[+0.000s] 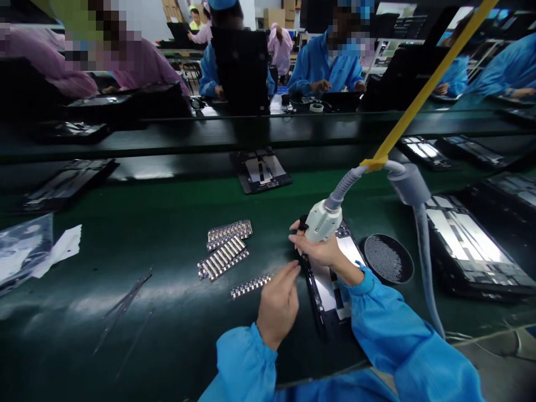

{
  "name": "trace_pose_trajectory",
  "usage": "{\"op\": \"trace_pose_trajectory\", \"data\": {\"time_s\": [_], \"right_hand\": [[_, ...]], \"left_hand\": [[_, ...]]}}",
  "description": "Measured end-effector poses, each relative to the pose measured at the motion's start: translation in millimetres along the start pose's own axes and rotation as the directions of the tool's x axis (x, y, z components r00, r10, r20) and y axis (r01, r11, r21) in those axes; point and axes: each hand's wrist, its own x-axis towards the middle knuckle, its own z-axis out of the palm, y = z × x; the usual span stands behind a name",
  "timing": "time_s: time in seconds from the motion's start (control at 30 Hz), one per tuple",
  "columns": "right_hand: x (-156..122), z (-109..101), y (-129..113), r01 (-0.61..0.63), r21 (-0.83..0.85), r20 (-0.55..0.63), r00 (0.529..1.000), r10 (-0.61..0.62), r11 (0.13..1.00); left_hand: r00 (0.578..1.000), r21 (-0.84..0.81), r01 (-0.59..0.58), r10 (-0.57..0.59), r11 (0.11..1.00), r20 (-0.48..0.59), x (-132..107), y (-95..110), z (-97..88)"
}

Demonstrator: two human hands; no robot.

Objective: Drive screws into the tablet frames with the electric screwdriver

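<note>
My right hand (320, 251) is wrapped round a pale electric screwdriver (323, 220), with its grey cable rising from the top. The screwdriver stands over the upper part of an opened tablet (322, 285), whose inside shows silver panels; its tip is hidden. Beside the tablet's left edge is my left hand (280, 304), fingers bent and pressed together. Whatever they may hold is too small to make out. Just left of that hand lies a strip of small circuit boards (250, 286), and more board strips (224, 257) are stacked beyond it.
A black round dish of tiny screws (387, 258) sits right of the tablet. Stacked opened tablets (473, 240) lie farther right. A yellow strap (435, 78) holds up the cable. Thin dark strips (128, 298) and a plastic bag (27, 251) lie left. Co-workers sit across the line.
</note>
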Motion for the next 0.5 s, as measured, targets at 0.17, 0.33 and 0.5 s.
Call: {"op": "trace_pose_trajectory", "data": {"time_s": [0.17, 0.33, 0.5], "right_hand": [[2.1, 1.2, -7.2, -0.004, 0.010, -0.027, 1.000, 0.004, 1.000], [-9.8, -18.8, -36.5, 0.085, 0.020, -0.036, 0.996, -0.084, 0.996], [-44.0, -51.4, -41.6, 0.056, -0.007, 0.063, 0.996, -0.056, 0.998]], "left_hand": [[0.950, -0.072, -0.271, 0.279, 0.960, 0.141, -22.9, 45.4, 9.4], [0.861, 0.085, -0.456, 0.414, 0.886, 0.296, -36.9, 47.2, 21.2], [0.746, 0.080, -0.578, 0.486, 0.812, 0.456, 14.4, -7.6, 15.2]]}}
